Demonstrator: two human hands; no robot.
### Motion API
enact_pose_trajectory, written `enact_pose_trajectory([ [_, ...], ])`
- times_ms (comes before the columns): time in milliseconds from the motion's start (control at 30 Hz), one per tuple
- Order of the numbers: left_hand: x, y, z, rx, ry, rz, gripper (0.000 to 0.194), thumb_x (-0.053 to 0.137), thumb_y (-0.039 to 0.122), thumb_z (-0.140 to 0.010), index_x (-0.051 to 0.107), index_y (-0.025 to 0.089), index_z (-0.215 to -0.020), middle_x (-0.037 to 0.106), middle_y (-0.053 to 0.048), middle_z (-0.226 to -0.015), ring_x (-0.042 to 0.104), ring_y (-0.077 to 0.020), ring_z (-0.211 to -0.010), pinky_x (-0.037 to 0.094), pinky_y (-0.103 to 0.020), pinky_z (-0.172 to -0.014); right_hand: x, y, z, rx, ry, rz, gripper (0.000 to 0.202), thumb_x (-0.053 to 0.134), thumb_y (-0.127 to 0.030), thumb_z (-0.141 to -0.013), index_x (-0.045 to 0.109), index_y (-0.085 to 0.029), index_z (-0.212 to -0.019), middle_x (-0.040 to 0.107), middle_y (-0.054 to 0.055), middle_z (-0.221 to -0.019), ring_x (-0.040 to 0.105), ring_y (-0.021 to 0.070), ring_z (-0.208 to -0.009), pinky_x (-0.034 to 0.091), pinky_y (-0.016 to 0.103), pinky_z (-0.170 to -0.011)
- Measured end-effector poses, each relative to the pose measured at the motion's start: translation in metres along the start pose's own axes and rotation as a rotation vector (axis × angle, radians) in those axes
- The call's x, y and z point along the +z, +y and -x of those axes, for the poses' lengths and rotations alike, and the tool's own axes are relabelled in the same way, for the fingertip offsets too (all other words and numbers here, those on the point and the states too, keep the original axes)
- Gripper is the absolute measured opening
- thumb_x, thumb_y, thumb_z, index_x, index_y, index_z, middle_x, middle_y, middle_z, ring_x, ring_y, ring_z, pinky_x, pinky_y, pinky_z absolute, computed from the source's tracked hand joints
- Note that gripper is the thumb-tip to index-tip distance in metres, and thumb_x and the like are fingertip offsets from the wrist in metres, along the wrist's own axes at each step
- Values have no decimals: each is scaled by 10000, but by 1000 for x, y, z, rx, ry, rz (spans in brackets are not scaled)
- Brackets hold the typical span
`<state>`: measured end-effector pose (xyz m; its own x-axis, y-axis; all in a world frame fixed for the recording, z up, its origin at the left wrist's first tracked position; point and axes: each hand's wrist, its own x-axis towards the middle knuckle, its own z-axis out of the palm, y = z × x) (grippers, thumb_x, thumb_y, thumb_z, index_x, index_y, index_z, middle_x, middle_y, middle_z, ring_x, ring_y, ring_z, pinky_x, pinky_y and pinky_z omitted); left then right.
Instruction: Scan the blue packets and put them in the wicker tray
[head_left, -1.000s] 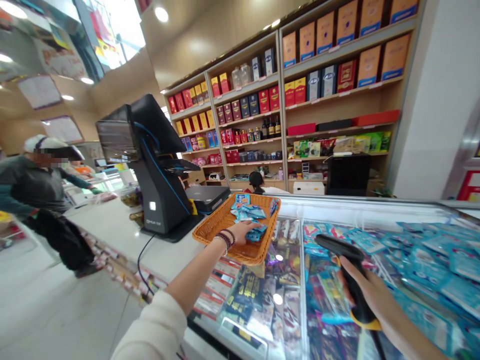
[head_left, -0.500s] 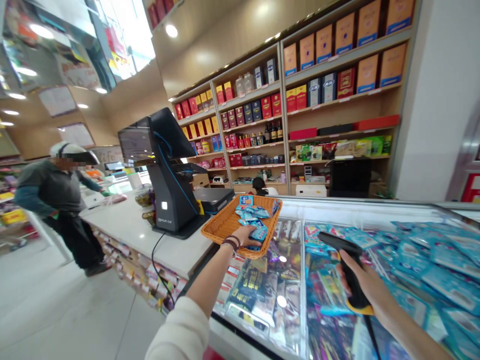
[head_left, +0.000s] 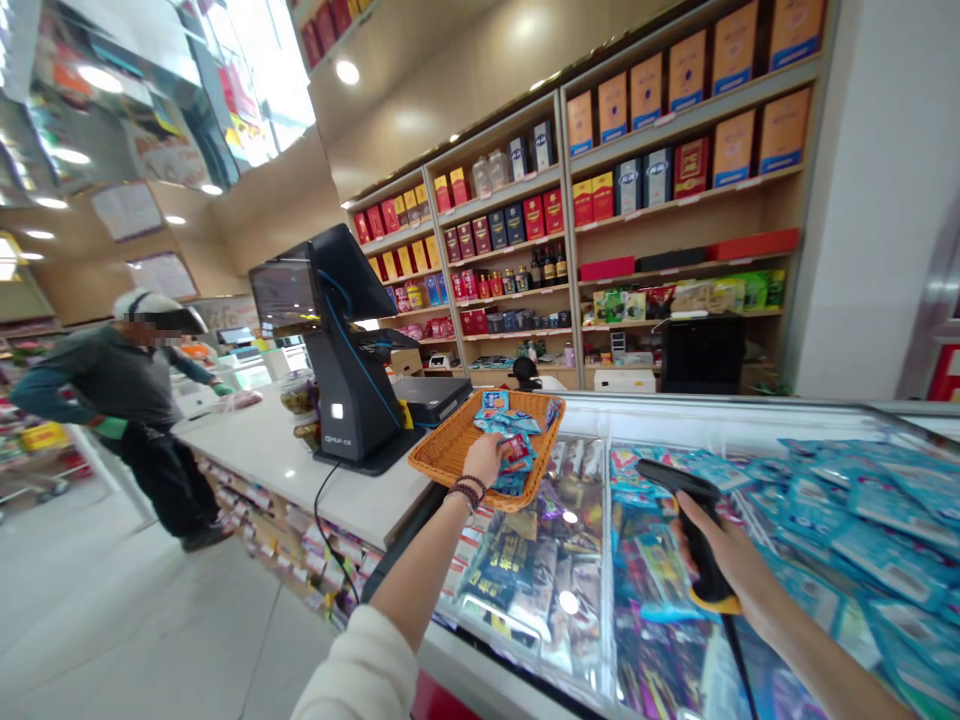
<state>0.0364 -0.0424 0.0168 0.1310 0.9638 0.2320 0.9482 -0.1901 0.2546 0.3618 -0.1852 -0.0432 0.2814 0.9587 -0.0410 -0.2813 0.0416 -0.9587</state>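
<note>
My left hand [head_left: 482, 461], with beaded bracelets at the wrist, reaches into an orange wicker basket [head_left: 431, 462]. Its fingers are closed on the edge of a small packet [head_left: 515, 449] with a red face, tilted up over the others. Several blue packets [head_left: 496, 402] lie in the right half of the basket. In my right hand [head_left: 705, 535] is a black and yellow barcode scanner [head_left: 679, 481], gripped by its handle. The scanner's head points left, above the glass top, and its cable hangs down.
The basket rests on a glass-topped freezer [head_left: 517, 610] full of packaged goods. Left of it, a checkout terminal [head_left: 352, 370] stands on a white counter [head_left: 292, 450]. A person [head_left: 142, 390] in a cap leans at that counter. Shelves [head_left: 510, 270] of boxes line the back wall.
My left hand has lifted slightly and now holds a packet with its red face showing. The scanner stays almost in place. The view has shifted a little to the left.
</note>
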Motion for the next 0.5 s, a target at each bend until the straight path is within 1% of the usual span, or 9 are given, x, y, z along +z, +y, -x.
enact_pose_trajectory([
  [67,1,1,1,-8,11,16,434,385,277,-1107,499,201,-1518,760,-148,-1198,741,-248,-1119,534,-315,-946,-1,1,-1,-3,-13,-17,516,896,-637,-652,646,-223,-833,613,-46,-545,494,105,-372,392,236,-336],
  [100,2,1,2,-9,9,17,459,386,256,-1102,462,202,-1551,752,-149,-1218,734,-246,-1140,531,-316,-955,0,1,-1,-5,-11,-22,527,901,-644,-640,650,-223,-834,611,-47,-541,491,105,-369,390,237,-333],
  [133,3,1,3,-6,0,13,460,411,253,-1092,475,202,-1545,737,-157,-1258,721,-251,-1171,526,-322,-974,0,1,-1,-8,-5,-25,537,906,-649,-627,651,-223,-829,607,-48,-536,487,105,-366,386,238,-330],
  [167,5,1,4,-1,-17,5,431,454,274,-1079,535,203,-1497,717,-165,-1304,707,-262,-1200,520,-333,-997,0,0,-1,-10,1,-25,542,909,-652,-617,650,-223,-822,605,-48,-532,485,106,-364,384,238,-327],
  [233,8,3,5,11,-63,-14,340,566,380,-1036,688,194,-1293,687,-175,-1358,688,-296,-1223,513,-366,-1032,1,-1,0,-14,6,-18,534,902,-655,-622,640,-226,-804,607,-45,-534,487,107,-366,381,239,-328],
  [300,10,5,5,12,-111,-24,350,681,497,-952,754,177,-1076,700,-183,-1322,682,-335,-1216,516,-402,-1041,2,-3,1,-17,8,3,522,888,-657,-634,618,-230,-766,606,-39,-532,490,108,-370,379,238,-332],
  [333,11,6,5,8,-129,-23,361,730,519,-908,760,173,-1005,718,-185,-1279,682,-352,-1213,519,-415,-1041,3,-3,2,-19,7,16,521,884,-658,-634,602,-233,-741,603,-36,-527,489,108,-369,378,238,-333],
  [400,10,9,4,-10,-149,-3,321,775,481,-869,757,165,-925,748,-193,-1190,688,-376,-1208,518,-439,-1046,3,-3,2,-25,11,35,536,888,-661,-614,568,-240,-698,594,-34,-511,481,106,-362,372,239,-333],
  [500,5,15,2,-57,-123,81,227,705,358,-924,745,139,-883,765,-235,-1092,698,-405,-1206,502,-495,-1068,2,0,0,-34,-2,36,550,886,-676,-610,561,-239,-689,592,-36,-503,480,104,-355,374,239,-336],
])
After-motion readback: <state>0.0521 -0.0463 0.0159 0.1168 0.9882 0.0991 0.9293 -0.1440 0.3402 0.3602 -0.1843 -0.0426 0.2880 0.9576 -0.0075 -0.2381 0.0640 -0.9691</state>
